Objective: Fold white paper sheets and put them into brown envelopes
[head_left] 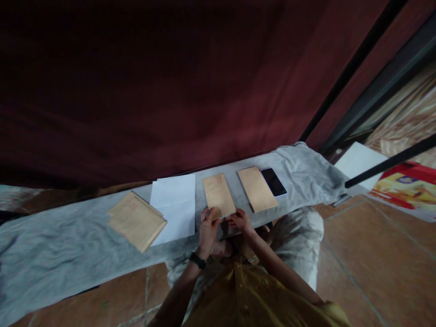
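A person's left hand (208, 230) grips a brown envelope (218, 194) at the near edge of a cloth-covered bench (81, 254); the right hand (242, 221) curls at its near-right corner, grip unclear. The long axis crosses the bench, printed end pointing toward the far edge, slightly left.

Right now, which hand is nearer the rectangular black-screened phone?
Right hand: left of the phone, at the near right corner of the middle brown paper envelope. Left hand: farther left, at the envelope's near left corner.
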Demonstrator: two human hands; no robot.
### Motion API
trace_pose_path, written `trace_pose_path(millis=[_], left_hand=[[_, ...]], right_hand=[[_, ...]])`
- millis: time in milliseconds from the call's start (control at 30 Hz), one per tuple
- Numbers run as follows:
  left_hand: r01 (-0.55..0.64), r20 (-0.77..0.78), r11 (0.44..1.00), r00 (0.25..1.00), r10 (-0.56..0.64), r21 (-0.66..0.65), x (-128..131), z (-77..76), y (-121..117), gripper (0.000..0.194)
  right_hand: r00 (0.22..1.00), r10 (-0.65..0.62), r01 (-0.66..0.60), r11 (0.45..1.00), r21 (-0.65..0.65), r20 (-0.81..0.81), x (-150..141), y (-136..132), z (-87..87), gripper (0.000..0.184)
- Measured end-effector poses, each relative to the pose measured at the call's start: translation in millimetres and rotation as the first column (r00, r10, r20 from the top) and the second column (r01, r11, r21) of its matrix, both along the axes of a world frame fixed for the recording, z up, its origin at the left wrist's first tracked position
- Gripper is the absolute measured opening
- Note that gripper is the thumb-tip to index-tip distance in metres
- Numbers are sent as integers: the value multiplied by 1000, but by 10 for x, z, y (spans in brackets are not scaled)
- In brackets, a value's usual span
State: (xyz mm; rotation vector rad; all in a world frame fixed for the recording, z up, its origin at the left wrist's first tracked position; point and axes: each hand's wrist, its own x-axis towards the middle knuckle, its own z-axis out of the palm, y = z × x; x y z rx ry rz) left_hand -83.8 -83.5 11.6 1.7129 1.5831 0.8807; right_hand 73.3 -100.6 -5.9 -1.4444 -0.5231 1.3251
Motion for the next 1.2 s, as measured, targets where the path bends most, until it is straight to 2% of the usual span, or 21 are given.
trace_pose_path(millis=[67, 167, 333, 433, 500, 600, 667, 767, 833, 1033, 1200], left_hand=[[-3, 38, 1000, 999, 4, -21, 5, 49, -13, 39], [-5, 88, 998, 996, 10, -61, 6, 128, -27, 38], [14, 72, 995, 997, -8, -94, -11, 212, -52, 39], [8, 18, 995, 1000, -6, -103, -31, 240, -74, 37], [-1, -60, 998, 998, -2, -61, -36, 255, -76, 31], [55, -198, 997, 979, -44, 53, 18, 265, -12, 33], [158, -248, 980, 961, -123, 124, 114, 248, 104, 41], [326, -298, 930, 916, -267, 171, 319, 182, 395, 48], [387, -349, 910, 882, -316, 152, 447, 122, 636, 50], [391, -441, 911, 846, -300, 129, 620, 1, 1236, 56], [398, -434, 906, 848, -305, 141, 639, -51, 1382, 58]], right_hand=[[989, 63, -63, 998, 2, 131, 55, -39, 14, 21], [934, 107, -121, 993, 20, 341, 139, -121, 58, 16], [748, 104, -229, 967, 108, 655, 228, -203, 175, 28], [661, 123, -358, 919, 167, 741, 264, -174, 226, 32], [596, 135, -449, 873, 189, 792, 287, -147, 229, 34], [433, 108, -559, 811, 172, 895, 312, -128, 193, 35], [329, 60, -586, 795, 154, 942, 317, -127, 158, 37], [270, 2, -580, 798, 161, 963, 310, -128, 106, 37], [243, -23, -588, 791, 166, 970, 305, -127, 71, 38], [170, -69, -602, 783, 159, 983, 288, -119, 8, 41], [140, -68, -591, 795, 138, 988, 255, -125, 67, 41]])
